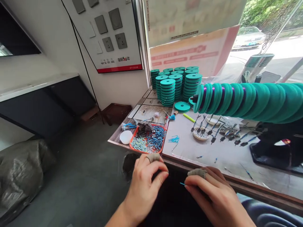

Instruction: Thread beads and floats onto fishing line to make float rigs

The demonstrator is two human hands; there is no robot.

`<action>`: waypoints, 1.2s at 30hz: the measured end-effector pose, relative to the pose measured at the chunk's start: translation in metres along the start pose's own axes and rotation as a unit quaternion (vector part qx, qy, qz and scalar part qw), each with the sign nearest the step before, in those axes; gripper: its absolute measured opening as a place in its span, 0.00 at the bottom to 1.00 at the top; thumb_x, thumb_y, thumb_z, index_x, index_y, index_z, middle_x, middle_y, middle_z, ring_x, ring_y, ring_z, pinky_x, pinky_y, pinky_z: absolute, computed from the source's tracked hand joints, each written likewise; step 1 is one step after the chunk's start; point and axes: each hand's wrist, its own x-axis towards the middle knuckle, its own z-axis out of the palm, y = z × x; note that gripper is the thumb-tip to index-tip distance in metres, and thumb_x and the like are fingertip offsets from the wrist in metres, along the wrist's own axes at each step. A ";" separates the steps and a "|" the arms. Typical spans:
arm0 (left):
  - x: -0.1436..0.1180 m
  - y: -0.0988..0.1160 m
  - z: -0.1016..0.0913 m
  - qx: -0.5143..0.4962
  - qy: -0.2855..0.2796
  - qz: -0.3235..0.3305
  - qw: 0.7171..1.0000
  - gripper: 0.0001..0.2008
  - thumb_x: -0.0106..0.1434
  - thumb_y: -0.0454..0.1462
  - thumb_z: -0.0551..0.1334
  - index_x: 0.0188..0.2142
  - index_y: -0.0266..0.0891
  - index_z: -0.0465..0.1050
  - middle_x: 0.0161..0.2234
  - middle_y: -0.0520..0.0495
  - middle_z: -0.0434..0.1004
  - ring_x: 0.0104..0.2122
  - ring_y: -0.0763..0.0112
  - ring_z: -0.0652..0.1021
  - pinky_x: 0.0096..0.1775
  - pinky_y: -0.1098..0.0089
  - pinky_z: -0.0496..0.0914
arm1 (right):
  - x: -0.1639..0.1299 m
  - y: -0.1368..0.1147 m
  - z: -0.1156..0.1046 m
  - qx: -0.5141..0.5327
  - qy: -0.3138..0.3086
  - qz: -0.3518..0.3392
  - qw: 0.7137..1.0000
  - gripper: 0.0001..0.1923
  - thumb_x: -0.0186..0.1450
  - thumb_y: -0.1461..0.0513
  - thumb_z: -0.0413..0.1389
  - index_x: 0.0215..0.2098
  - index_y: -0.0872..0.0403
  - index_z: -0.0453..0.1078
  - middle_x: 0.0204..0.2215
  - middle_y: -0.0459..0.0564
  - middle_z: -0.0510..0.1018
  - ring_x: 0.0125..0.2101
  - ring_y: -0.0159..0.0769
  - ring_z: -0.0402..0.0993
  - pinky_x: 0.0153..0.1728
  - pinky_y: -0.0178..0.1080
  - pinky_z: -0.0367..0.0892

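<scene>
Pinched snugly in the right hand, just off the table's near edge: thin blue strand, tip exposed, perhaps for precise handling; remainder hidden by fingers. In the left hand, fingertips together, impossible to tell around what. Beyond, orange parts tray, presumably for easy reach; rightward, rodlike row of teal spools, cut off.

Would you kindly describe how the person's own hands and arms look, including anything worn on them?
The left hand and right hand are ungloved, and no sleeve shows on either arm. Each hand wears a dull greyish wrap around one finger: the left wrap and the right wrap look much alike.
</scene>
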 end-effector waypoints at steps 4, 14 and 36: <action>0.040 -0.023 -0.014 0.207 0.009 0.000 0.978 0.06 0.60 0.33 0.61 0.34 0.43 0.77 0.36 0.46 0.74 0.42 0.59 0.70 0.44 0.57 0.62 | 0.005 0.004 0.002 0.000 0.011 -0.010 1.000 0.05 0.65 0.66 0.50 0.34 0.50 0.65 0.25 0.43 0.75 0.26 0.33 0.72 0.37 0.40 0.64; 0.069 -0.026 -0.012 0.245 -0.103 0.025 0.964 0.05 0.58 0.32 0.63 0.27 0.41 0.76 0.32 0.50 0.75 0.37 0.63 0.70 0.39 0.63 0.62 | 0.003 0.010 0.005 -0.011 0.004 -0.018 1.000 0.05 0.65 0.65 0.50 0.35 0.49 0.65 0.25 0.43 0.76 0.25 0.33 0.74 0.38 0.39 0.64; 0.070 -0.023 -0.013 0.271 -0.061 -0.001 0.961 0.05 0.60 0.32 0.60 0.28 0.40 0.72 0.29 0.48 0.76 0.34 0.62 0.73 0.37 0.63 0.62 | -0.006 -0.002 0.018 0.049 0.028 0.079 0.995 0.09 0.68 0.62 0.45 0.33 0.49 0.65 0.26 0.43 0.73 0.27 0.34 0.70 0.44 0.45 0.56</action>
